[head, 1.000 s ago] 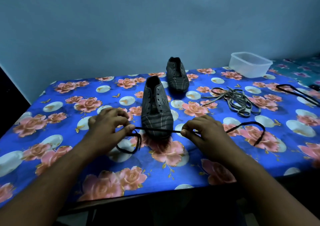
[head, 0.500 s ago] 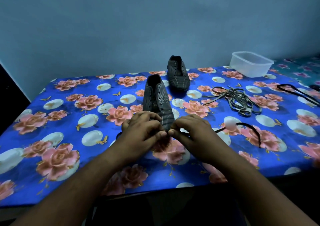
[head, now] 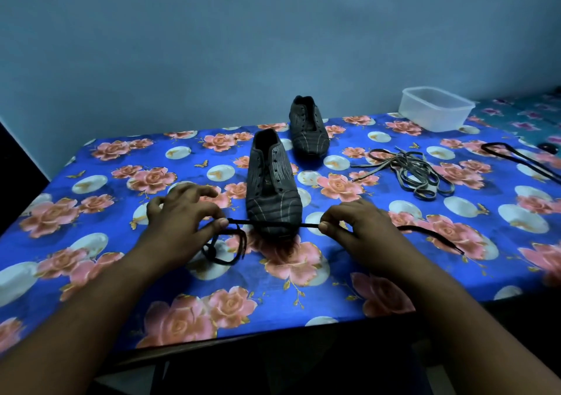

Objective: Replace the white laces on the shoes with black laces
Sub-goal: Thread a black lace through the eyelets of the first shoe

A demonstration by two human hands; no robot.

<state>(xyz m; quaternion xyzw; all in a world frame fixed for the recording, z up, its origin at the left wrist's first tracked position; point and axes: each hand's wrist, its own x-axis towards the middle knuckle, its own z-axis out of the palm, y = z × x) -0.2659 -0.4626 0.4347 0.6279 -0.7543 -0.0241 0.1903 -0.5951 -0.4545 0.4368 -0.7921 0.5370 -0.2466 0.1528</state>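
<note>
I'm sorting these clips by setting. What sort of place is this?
Probably a room in a home: a table under a blue rose-print cloth against a plain painted wall, with a plastic food container and shoes on it.

No readable text, label or number anywhere

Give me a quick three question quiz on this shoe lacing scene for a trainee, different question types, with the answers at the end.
1. True or false: the left hand and right hand both pinch the black lace stretched in front of the near shoe.
2. Which lies right of the near shoe? A) the pile of removed laces B) a brush C) scissors
3. Fill in: the far shoe has ___ lace through its eyelets.

Key: 1 true; 2 A; 3 no
</note>
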